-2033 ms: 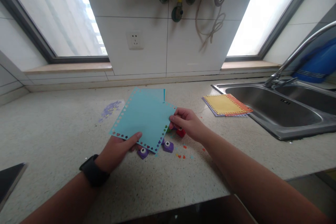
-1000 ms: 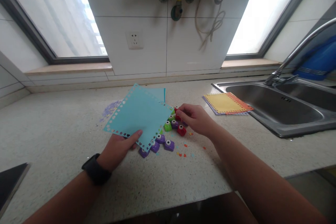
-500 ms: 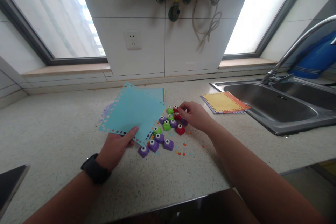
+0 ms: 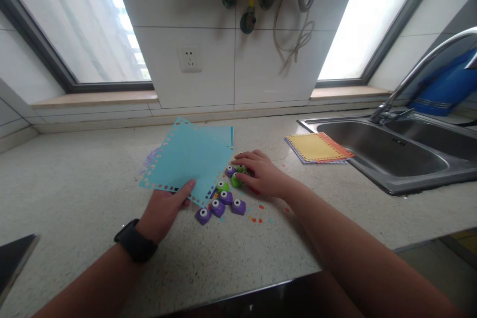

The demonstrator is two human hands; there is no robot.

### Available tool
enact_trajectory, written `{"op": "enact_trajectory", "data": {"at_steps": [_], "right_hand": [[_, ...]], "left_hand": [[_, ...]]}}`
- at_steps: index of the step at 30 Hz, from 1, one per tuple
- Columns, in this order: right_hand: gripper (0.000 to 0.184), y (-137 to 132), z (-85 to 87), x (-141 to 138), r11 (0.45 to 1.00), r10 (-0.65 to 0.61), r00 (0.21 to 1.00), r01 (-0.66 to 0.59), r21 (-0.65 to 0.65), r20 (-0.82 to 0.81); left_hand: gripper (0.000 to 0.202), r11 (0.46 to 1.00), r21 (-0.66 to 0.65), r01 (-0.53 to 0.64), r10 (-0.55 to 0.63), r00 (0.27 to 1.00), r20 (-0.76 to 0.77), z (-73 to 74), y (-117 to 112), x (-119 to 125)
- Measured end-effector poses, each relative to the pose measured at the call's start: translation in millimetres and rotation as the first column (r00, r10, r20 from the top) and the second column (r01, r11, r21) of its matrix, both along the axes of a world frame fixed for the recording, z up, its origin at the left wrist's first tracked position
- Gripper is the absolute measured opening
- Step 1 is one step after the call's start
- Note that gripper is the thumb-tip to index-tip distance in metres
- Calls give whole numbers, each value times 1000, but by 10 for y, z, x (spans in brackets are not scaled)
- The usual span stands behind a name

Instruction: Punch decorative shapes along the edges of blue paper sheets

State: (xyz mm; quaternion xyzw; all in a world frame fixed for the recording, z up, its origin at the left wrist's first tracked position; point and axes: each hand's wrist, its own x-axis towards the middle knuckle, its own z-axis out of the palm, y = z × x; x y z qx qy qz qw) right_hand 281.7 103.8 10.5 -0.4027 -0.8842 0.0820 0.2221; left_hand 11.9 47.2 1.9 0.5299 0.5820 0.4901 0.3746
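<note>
Blue sheet (image 4: 186,156), held over the counter (image 4: 93,184) between thumb and fingers of the left hand (image 4: 164,211), has cutouts along nine and six o'clock; whether any edge remains toward twelve I cannot tell. The right hand (image 4: 263,174) curls over punches (image 4: 224,198) at four (grip unclear), partly hiding some. Bordered sheets (image 4: 313,147) lie at three, purple scraps (image 4: 149,160) at nine.
</note>
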Motion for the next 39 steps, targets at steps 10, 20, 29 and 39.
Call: {"op": "enact_trajectory", "data": {"at_steps": [10, 20, 29, 39], "right_hand": [[29, -56, -9, -102, 998, -59, 993, 59, 8, 104], [27, -88, -14, -173, 998, -67, 992, 65, 20, 111], [16, -67, -6, -186, 997, -76, 995, 74, -32, -61], [24, -134, 65, -105, 777, -42, 645, -459, -431, -763]], "left_hand": [[29, 999, -2, 42, -42, 998, -52, -1, 0, -2], [28, 999, -1, 48, -48, 999, -24, -30, 4, -9], [24, 999, 6, 53, -52, 998, -32, -47, 9, -25], [37, 997, -34, 67, -63, 993, 104, -197, 43, -70]]}}
